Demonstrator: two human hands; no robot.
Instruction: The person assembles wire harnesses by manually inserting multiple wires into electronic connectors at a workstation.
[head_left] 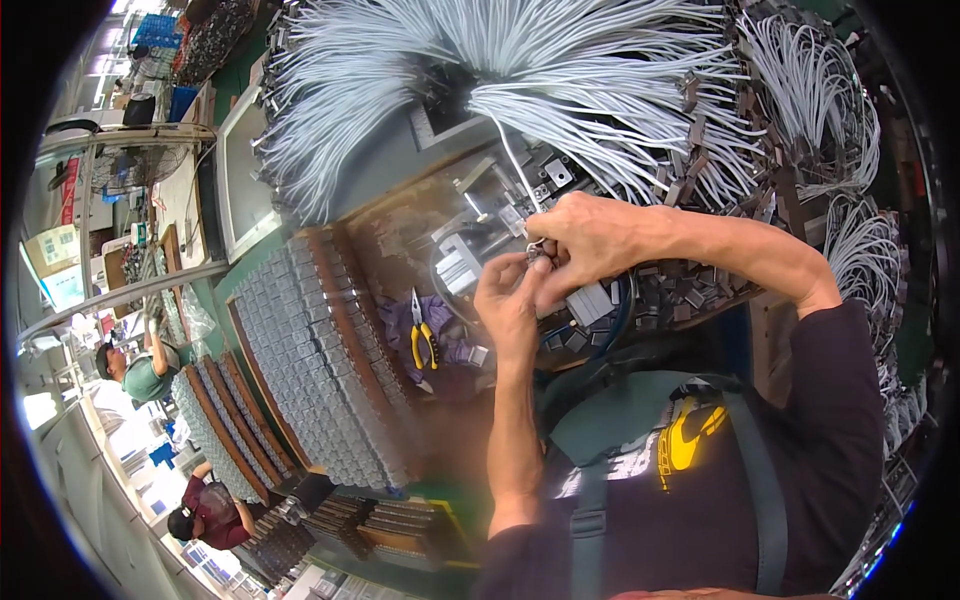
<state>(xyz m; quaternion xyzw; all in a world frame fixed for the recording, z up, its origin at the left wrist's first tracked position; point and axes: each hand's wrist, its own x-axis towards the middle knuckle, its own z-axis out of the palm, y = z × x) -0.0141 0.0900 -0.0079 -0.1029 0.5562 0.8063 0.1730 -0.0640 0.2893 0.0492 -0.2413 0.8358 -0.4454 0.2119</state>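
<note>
Over the front of the workbench my two hands meet. My left hand (508, 300) is closed, its thumb and fingertips pinching a small dark part (541, 254) whose kind I cannot make out. From the right my right hand (590, 240) comes in, also closed, on the end of a white cable (517, 160) that runs down from the big bundle. The fingers hide most of the join between cable and part. Just beyond them stands a metal fixture (478, 208). Below the hands lie loose grey metal blocks (592, 303).
A large fan of white cables (600, 60) fills the far side. Yellow-handled pliers (423, 345) lie on a purple cloth (455, 340) to the left. Farther left stand rows of grey blocks (310, 350) on wooden strips. Two other people work at the far left.
</note>
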